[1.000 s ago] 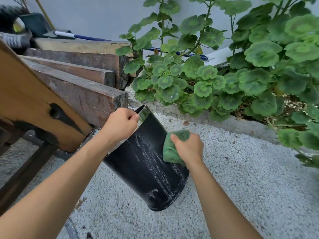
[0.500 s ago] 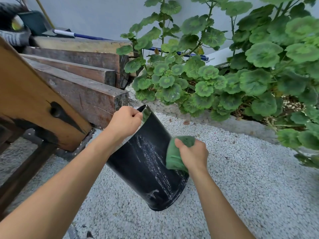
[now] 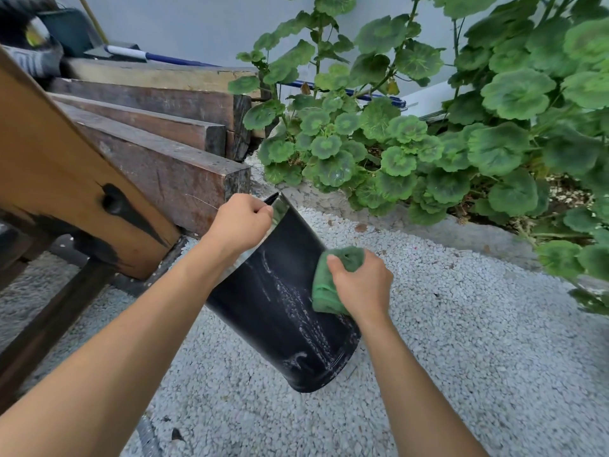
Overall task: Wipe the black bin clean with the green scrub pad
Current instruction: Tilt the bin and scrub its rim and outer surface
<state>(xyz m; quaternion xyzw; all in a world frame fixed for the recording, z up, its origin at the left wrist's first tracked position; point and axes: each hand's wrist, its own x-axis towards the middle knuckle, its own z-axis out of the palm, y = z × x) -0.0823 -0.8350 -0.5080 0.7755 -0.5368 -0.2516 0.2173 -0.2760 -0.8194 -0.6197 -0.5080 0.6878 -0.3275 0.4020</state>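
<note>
The black bin (image 3: 280,311) is tilted, its base resting on the gravel and its rim pointing up and away from me. White soapy streaks run down its outer wall. My left hand (image 3: 239,222) grips the rim at the top. My right hand (image 3: 361,285) is closed on the green scrub pad (image 3: 324,288), which presses against the bin's right side about halfway down.
Stacked wooden beams (image 3: 164,166) and a slanted orange plank (image 3: 66,179) stand close on the left. A large-leaved green plant (image 3: 428,133) in a raised bed fills the right and back. White gravel (image 3: 461,341) covers the ground around the bin.
My right hand has slid the green pad a little down and to the right along the bin's side. My left hand keeps its grip on the rim.
</note>
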